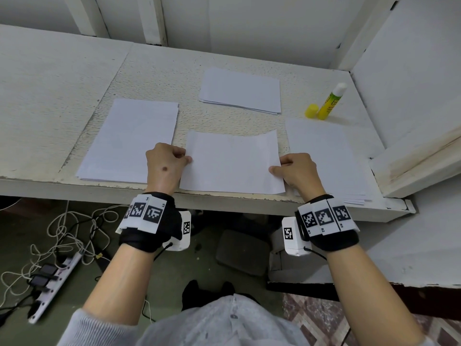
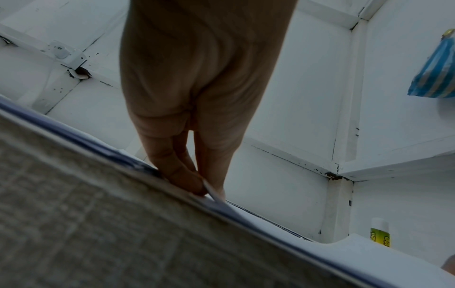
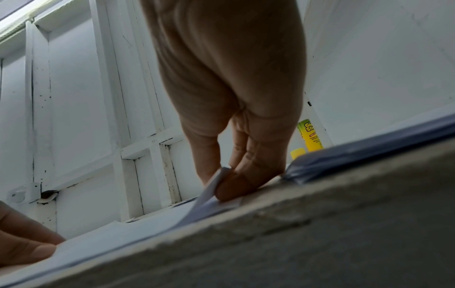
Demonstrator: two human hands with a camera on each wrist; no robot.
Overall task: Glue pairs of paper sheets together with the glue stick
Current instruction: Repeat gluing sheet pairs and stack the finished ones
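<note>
A white paper sheet (image 1: 232,162) lies at the front middle of the shelf, its far edge slightly curled up. My left hand (image 1: 166,162) pinches its left edge and my right hand (image 1: 293,169) pinches its right edge. In the wrist views the left hand (image 2: 204,187) and the right hand (image 3: 221,185) each hold the sheet's edge (image 3: 209,187) between thumb and fingers. The yellow glue stick (image 1: 330,102) stands uncapped at the back right, its yellow cap (image 1: 311,111) beside it. It shows as the glue stick (image 3: 309,136) in the right wrist view too.
A paper stack (image 1: 129,141) lies on the left, another stack (image 1: 240,89) at the back middle, and a third stack (image 1: 326,156) on the right. White walls close the shelf (image 1: 62,96) at the back and right. Cables and a power strip (image 1: 55,278) lie on the floor below.
</note>
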